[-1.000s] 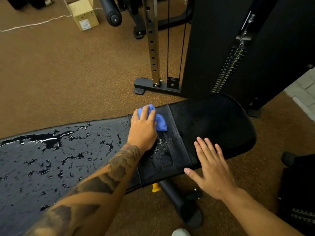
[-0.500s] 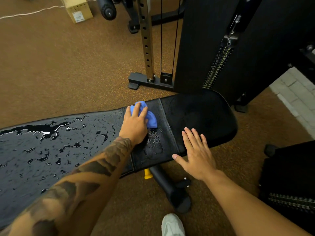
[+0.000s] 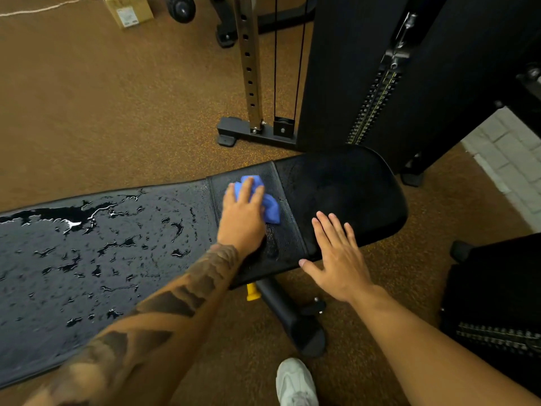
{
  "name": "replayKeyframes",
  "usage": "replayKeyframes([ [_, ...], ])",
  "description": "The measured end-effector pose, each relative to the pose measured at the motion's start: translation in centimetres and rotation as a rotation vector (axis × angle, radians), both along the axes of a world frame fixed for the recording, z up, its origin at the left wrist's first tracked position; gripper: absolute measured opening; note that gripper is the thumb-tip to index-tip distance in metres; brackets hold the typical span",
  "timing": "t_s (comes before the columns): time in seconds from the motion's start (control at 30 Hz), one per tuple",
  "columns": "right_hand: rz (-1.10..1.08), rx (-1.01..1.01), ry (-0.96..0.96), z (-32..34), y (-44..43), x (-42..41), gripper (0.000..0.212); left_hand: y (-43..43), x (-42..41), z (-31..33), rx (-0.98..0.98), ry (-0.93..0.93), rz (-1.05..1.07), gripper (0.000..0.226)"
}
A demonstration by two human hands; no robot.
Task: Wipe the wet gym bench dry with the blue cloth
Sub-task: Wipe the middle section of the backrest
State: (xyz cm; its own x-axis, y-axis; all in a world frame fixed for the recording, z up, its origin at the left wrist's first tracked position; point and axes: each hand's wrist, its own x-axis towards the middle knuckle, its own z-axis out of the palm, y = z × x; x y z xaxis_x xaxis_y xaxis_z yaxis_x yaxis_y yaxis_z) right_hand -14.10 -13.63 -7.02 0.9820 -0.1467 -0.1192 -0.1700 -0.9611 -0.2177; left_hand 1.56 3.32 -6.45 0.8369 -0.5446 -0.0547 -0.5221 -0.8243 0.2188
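The black gym bench (image 3: 345,194) runs across the view from the left edge to the right of centre. Its long left pad (image 3: 102,259) is covered in water puddles and drops; the seat pad on the right looks mostly matt. My left hand (image 3: 243,218) presses the crumpled blue cloth (image 3: 270,206) flat onto the narrow middle section of the bench, near the far edge. My right hand (image 3: 336,256) lies open, fingers spread, on the near edge of the seat pad, holding nothing.
A cable machine with a weight stack (image 3: 371,106) and a steel upright (image 3: 248,63) stands just behind the bench. A cardboard box (image 3: 128,10) sits on the brown floor far left. A bench leg (image 3: 292,317), a white shoe (image 3: 295,382) and a black bag (image 3: 497,303) lie below.
The camera has shifted a little, so the scene sits lower left in view. My left hand with the cloth stays on the middle section; the right hand keeps its place on the seat pad.
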Motion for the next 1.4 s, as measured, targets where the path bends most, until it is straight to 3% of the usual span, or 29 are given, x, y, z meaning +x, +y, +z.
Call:
replayKeyframes([
  [0.17,0.016,0.035,0.02,0.3,-0.2,-0.2,0.088,5.2,-5.1,0.2,-0.076,-0.055,0.067,0.059],
  [0.3,0.035,0.029,0.052,0.5,-0.3,-0.2,0.092,3.4,-10.5,0.3,-0.021,-0.068,-0.055,0.059],
  [0.47,0.035,-0.015,0.081,0.3,-0.3,-0.2,0.102,-1.8,-8.5,-0.1,0.114,-0.041,-0.29,0.067],
  [0.6,0.032,-0.031,0.099,0.4,-0.1,-0.1,0.101,-0.3,-4.6,-1.1,0.174,-0.003,-0.129,0.068],
  [0.73,0.046,-0.031,0.094,0.7,-0.2,-0.2,0.098,4.0,-7.2,-0.9,-0.071,-0.075,0.074,0.054],
  [0.87,0.038,-0.034,0.096,0.8,-0.1,-0.3,0.099,3.4,-11.9,0.5,-0.027,-0.102,-0.166,0.058],
  [1.07,0.04,-0.041,0.096,0.5,-0.1,-0.2,0.102,-2.0,-4.2,0.0,0.03,-0.048,-0.282,0.059],
  [1.27,0.039,-0.037,0.081,0.3,-0.1,-0.2,0.098,-0.1,6.2,-0.2,0.056,-0.046,-0.119,0.053],
  [1.4,0.027,-0.006,0.072,0.5,-0.1,-0.3,0.096,4.5,3.4,-0.7,-0.055,-0.097,0.041,0.049],
])
